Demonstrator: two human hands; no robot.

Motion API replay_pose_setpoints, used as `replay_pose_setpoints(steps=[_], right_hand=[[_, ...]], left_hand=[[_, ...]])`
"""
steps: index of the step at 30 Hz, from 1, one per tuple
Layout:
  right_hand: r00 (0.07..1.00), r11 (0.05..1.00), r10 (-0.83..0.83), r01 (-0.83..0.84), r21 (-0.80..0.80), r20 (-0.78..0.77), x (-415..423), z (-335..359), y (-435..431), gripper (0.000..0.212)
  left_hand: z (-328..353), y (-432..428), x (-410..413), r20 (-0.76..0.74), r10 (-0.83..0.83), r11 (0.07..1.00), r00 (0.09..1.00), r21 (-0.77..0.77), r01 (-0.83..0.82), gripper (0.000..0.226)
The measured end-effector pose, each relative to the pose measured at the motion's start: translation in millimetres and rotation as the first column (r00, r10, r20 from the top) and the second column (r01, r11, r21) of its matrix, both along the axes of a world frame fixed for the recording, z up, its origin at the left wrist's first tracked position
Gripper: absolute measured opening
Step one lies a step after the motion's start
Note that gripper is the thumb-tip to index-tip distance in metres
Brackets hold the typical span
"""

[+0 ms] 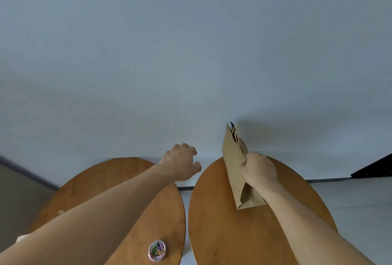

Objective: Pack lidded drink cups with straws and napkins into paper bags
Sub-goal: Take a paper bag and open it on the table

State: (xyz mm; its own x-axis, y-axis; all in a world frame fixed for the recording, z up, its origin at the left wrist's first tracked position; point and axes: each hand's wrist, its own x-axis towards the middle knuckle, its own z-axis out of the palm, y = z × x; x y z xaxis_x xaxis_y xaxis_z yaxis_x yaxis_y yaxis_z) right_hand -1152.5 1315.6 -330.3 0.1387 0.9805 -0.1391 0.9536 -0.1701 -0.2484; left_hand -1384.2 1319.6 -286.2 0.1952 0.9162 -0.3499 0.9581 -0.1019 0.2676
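On the left round table [89, 184], at its near edge, lies a small clear box of coloured paper clips [156, 250]. The left hand [182, 162] reaches far over the gap between the tables, its fingers loosely curled and holding nothing, probably to help open the bag. The flat folded paper bag [237, 171] is above the right table [222, 233]. The right hand [259, 170] grips it by one edge, fingers wrapped around it. No cups, straws or napkins are visible.

I can read no words, numbers or brand marks anywhere. The paper bag [233, 169] that my right hand [259, 171] grips shows only plain brown paper, and the small round box of paper clips [156, 251] is too small and blurred to show any label.
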Motion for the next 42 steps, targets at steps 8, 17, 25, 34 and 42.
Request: replay_pose_setpoints(steps=[8, 17, 25, 34, 42], right_hand=[[0.966, 0.964, 0.258, -0.256, 0.073, -0.018, -180.0, 57.2, -46.5, 0.036], [0.926, 0.929, 0.37, -0.37, 0.004, -0.072, -343.3, 16.3, -111.7, 0.017], [0.93, 0.921, 0.345, -0.361, -0.144, -0.128, -397.8, -30.1, -169.5, 0.012], [0.889, 0.858, 0.338, -0.426, -0.286, -0.307, -383.3, -54.2, -177.4, 0.046], [0.831, 0.87, 0.249, -0.418, -0.261, -0.497, -386.1, -64.7, -154.1, 0.014]], left_hand=[[14.7, -48.3, -125.5, 0.083, 0.119, 0.992, 0.989, 0.025, -0.122, 0.051], [-5.4, -123.2, -281.8, 0.074, 0.249, 0.968, 0.966, -0.014, -0.249, 0.054], [-43.0, -168.1, -342.1, 0.046, 0.287, 0.953, 0.957, -0.115, -0.28, 0.055], [-78.9, -187.9, -342.6, 0.03, 0.257, 0.945, 0.966, -0.217, -0.245, 0.062], [-83.1, -179.3, -329.5, 0.046, 0.253, 0.931, 0.966, -0.282, -0.23, 0.083]])
